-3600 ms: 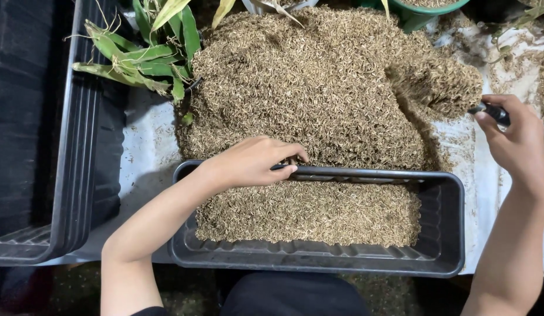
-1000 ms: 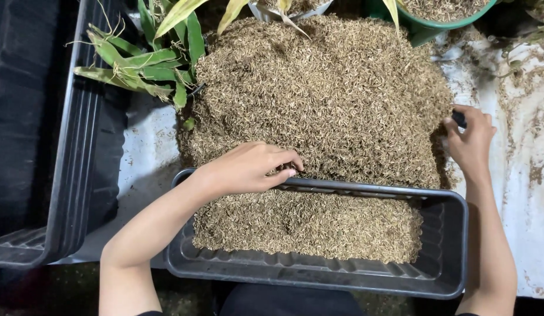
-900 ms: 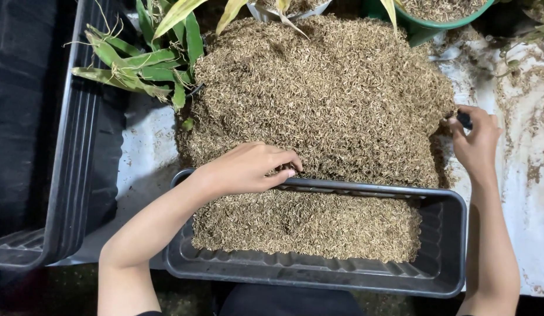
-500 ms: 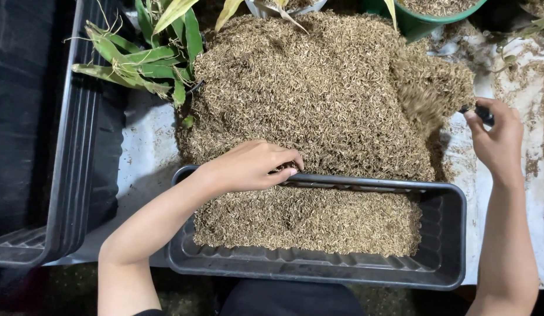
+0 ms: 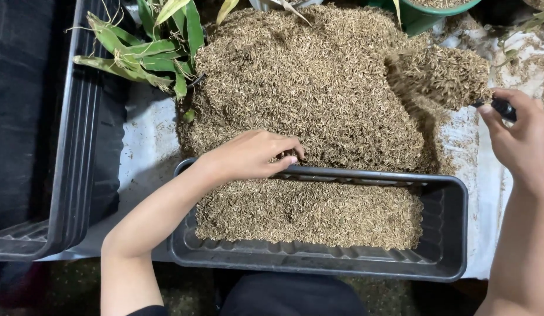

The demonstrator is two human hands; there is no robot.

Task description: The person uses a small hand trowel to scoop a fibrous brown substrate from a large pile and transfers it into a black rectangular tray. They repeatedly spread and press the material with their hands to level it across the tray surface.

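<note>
The far rim of the black trough planter (image 5: 318, 266) is gripped by the left hand (image 5: 251, 155); a dark tool handle (image 5: 503, 108), seemingly loaded with husks (image 5: 441, 73), is clenched by the right hand (image 5: 517, 137).

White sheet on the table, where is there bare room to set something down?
Barest: the white sheet between the big black tray and the husk pile, below the green plant. A husk-dusted strip lies under the right hand. The black planter and pile crowd the middle.
</note>
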